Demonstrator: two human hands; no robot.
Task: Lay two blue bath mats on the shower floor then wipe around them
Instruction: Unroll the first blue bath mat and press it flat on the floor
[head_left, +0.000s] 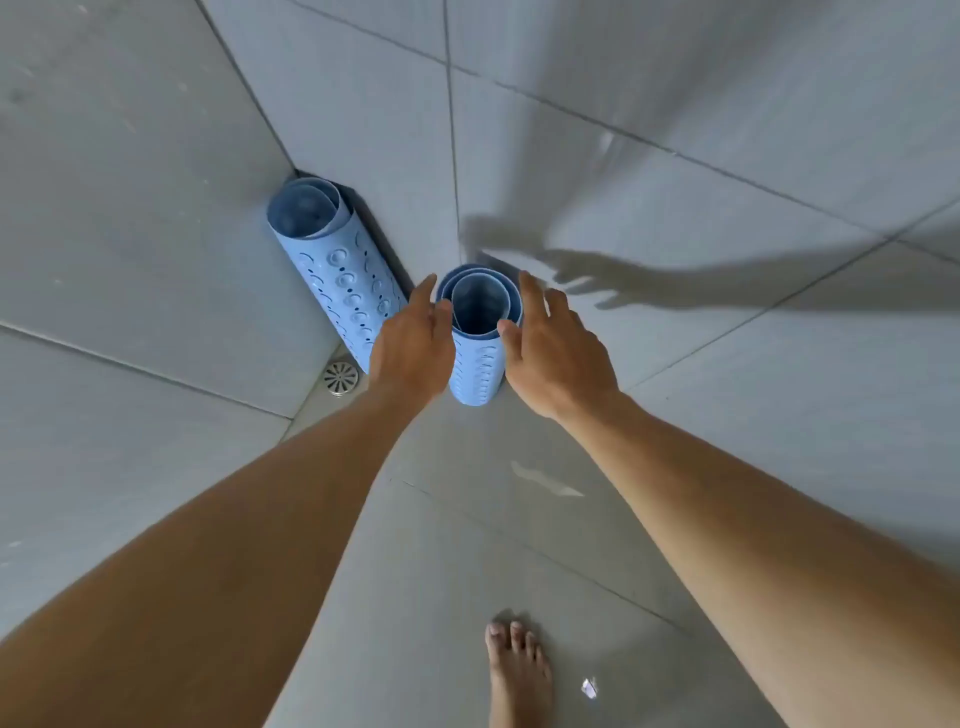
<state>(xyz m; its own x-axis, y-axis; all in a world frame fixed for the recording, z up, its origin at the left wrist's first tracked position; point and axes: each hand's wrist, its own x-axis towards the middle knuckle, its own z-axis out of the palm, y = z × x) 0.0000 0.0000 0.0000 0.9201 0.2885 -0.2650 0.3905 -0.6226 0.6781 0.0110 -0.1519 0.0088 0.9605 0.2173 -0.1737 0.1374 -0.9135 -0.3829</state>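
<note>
Two blue bath mats stand rolled up on end on the grey shower floor. One rolled mat (332, 270) leans into the wall corner at the left. The nearer rolled mat (478, 332) stands upright in the middle. My left hand (413, 345) is at its left side and my right hand (553, 353) at its right side, fingers spread around the roll's top rim. Both hands touch or nearly touch the roll; I cannot tell whether either grips it firmly.
A round metal floor drain (341, 378) lies at the foot of the leaning mat. Grey tiled walls meet in the corner behind. My bare foot (519, 675) stands on the tiles below, next to a small shiny scrap (589, 687).
</note>
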